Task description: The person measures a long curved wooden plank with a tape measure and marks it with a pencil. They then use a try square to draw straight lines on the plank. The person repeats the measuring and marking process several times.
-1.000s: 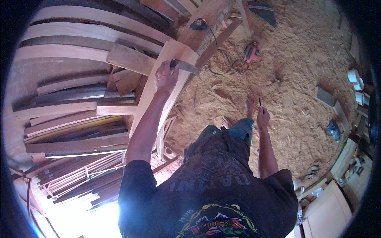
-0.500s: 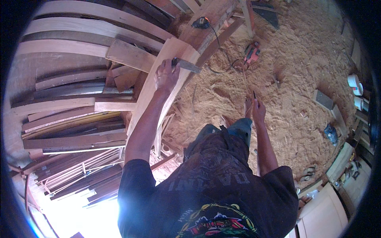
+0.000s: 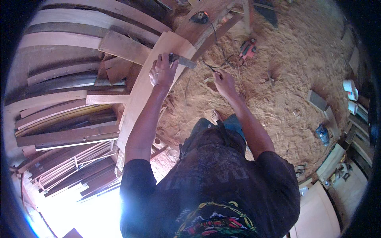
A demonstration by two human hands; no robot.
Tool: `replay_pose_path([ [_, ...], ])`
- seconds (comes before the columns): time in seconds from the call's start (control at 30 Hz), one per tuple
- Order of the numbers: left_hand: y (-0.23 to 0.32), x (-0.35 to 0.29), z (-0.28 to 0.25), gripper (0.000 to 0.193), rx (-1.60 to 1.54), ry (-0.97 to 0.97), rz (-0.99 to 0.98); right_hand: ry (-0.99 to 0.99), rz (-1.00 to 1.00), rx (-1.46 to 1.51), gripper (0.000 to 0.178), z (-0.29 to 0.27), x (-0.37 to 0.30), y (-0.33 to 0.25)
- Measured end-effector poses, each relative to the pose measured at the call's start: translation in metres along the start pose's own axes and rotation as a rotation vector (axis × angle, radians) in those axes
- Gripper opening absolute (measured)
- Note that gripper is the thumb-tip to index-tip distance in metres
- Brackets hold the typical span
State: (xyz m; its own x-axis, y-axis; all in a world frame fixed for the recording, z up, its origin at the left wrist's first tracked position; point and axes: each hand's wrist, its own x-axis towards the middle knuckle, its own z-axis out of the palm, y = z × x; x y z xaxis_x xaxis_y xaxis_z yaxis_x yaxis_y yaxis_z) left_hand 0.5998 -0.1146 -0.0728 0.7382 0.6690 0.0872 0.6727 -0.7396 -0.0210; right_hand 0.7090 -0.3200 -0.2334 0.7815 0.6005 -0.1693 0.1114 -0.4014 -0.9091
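A pale wooden plank [image 3: 137, 101] runs lengthwise in front of me on the left. Across it lies a try square, its dark stock against the plank's left part and its metal blade [image 3: 186, 62] reaching past the right edge. My left hand [image 3: 162, 71] rests on the plank, fingers closed about the square's stock. Off the plank's right side, my right hand [image 3: 224, 83] pinches a thin dark pencil [image 3: 210, 67], whose point is directed up and left, near the blade's end but apart from it.
A thicker beam [image 3: 210, 22] under the plank's far end carries a tape measure [image 3: 199, 17]. On the shaving-covered floor lies a red corded power tool [image 3: 248, 48]. Stacked boards [image 3: 59, 39] fill the left. White tubs [image 3: 350, 89] and a blue bottle [image 3: 322, 134] stand at right.
My right hand has swung up and left with the pencil, from beside my leg toward the square's blade. My left hand stays at the try square, its fingers slightly shifted.
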Motion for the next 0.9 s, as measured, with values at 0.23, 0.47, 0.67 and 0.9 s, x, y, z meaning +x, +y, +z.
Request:
replay_pose_path([
  [0.23, 0.001, -0.001, 0.001, 0.040, -0.010, 0.016, -0.004, -0.049, -0.083, -0.034, 0.029, 0.051, 0.055, -0.032],
  [0.47, -0.003, 0.001, 0.004, 0.038, -0.036, 0.043, 0.019, -0.084, -0.061, -0.057, 0.031, 0.060, 0.057, -0.071],
  [0.67, -0.005, 0.001, 0.007, 0.044, -0.010, 0.043, 0.026, -0.261, -0.097, 0.379, 0.029, 0.012, 0.030, -0.131],
  [0.9, -0.003, 0.000, 0.006, 0.041, -0.039, 0.066, 0.029, -0.458, -0.112, 0.836, 0.033, 0.004, 0.053, -0.106],
])
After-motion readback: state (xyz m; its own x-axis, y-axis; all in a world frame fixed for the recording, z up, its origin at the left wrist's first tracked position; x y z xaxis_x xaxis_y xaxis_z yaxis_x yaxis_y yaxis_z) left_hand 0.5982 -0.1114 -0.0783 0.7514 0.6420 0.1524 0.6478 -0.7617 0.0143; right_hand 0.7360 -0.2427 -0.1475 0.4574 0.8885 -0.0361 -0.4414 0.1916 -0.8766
